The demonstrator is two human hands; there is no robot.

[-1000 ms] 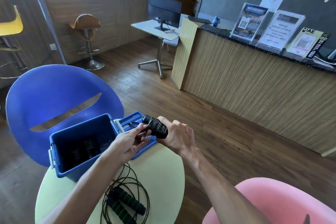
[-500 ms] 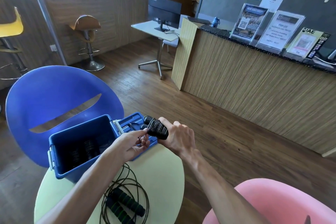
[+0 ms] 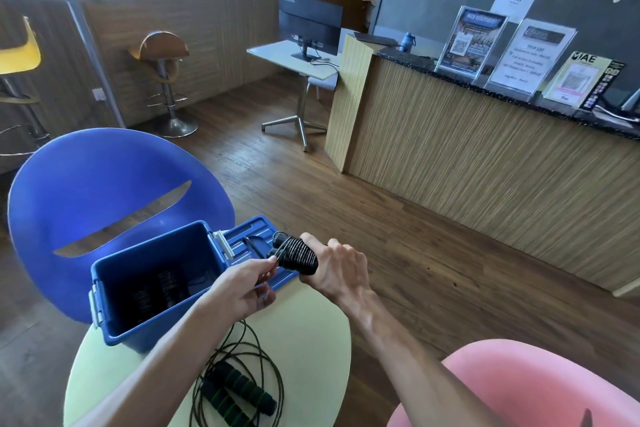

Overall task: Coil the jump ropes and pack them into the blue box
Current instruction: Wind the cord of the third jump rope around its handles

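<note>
Two hands work above the round pale-yellow table (image 3: 311, 340), w/ the blue box (image 3: 114, 291) as landmark. Right hand (image 3: 337, 270) curls round a wound jump rope bundle (image 3: 296, 253): thin black cord wrapped tight in ridged turns over the handles, held just right of the box, over its hinged lid (image 3: 249, 243). Left hand (image 3: 242, 288) pinches the cord end at the bundle's near side, other fingers loosely bent. Box is hard smooth plastic, rectangular, open, w/ dark coiled bundles (image 3: 162, 288) lying inside at the bottom. Near side of the box, a second rope (image 3: 239, 388) lies loose on the table: thin cord in circular loops, two foam handles, black w/ green rings, side by side.
</note>
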